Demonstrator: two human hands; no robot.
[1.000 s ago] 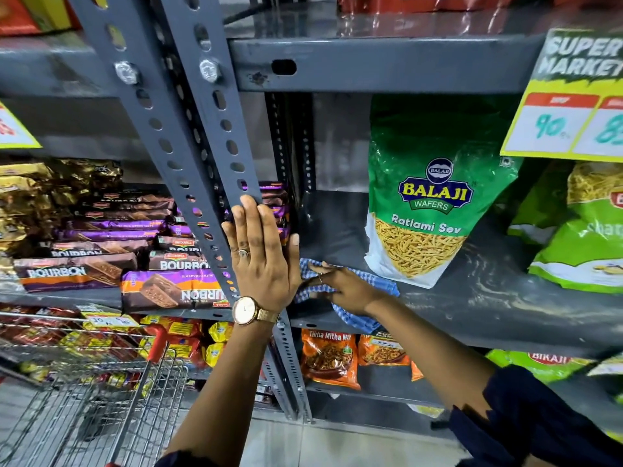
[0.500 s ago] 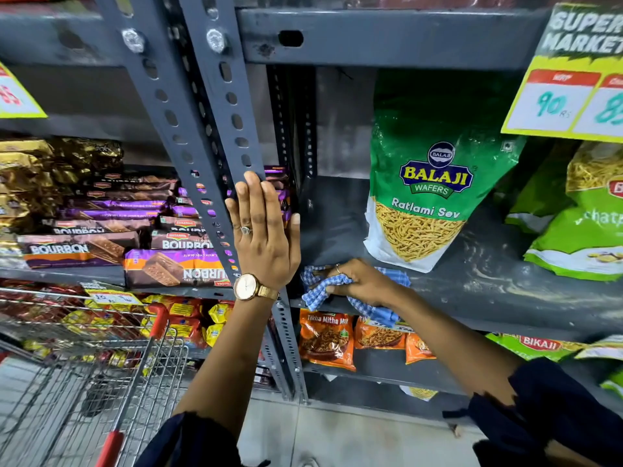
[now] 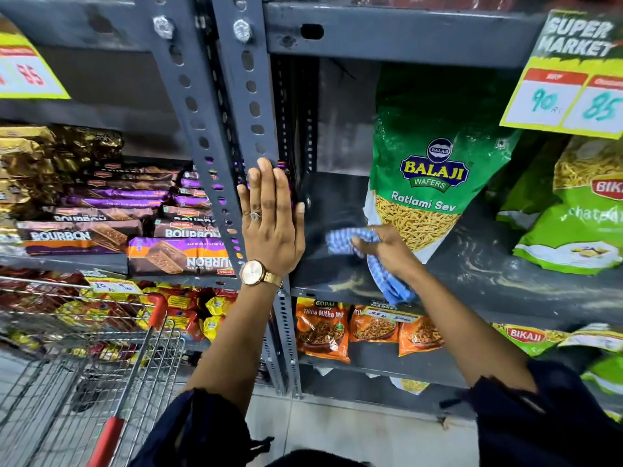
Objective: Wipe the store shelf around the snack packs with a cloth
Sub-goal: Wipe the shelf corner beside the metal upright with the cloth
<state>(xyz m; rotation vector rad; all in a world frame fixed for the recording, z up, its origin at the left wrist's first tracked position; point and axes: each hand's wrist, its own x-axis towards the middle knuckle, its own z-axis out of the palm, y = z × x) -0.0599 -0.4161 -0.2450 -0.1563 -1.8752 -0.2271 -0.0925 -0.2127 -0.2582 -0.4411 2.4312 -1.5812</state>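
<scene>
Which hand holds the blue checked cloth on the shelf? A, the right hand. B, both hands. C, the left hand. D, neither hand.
A: the right hand grips the cloth on the shelf, while the left hand lies flat against the upright post.

A slotted grey steel upright (image 3: 249,106) rises through the middle of the aisle view, bolted near its top to a grey crossbeam (image 3: 404,38). Left of the upright, stacked Bourbon biscuit packs (image 3: 175,256) fill a neighbouring bay, with gold wrappers (image 3: 30,163) further left and red and yellow packets (image 3: 188,311) on the tier below. A yellow price tag (image 3: 30,69) hangs above them. Right of the upright, another yellow price card (image 3: 569,82) (headed "Super Market", with handwritten figures) hangs from the crossbeam. Below and left of the upright stands a wire shopping trolley (image 3: 101,382) with a red handle. At the upright's foot lies pale tiled floor (image 3: 354,433).
</scene>
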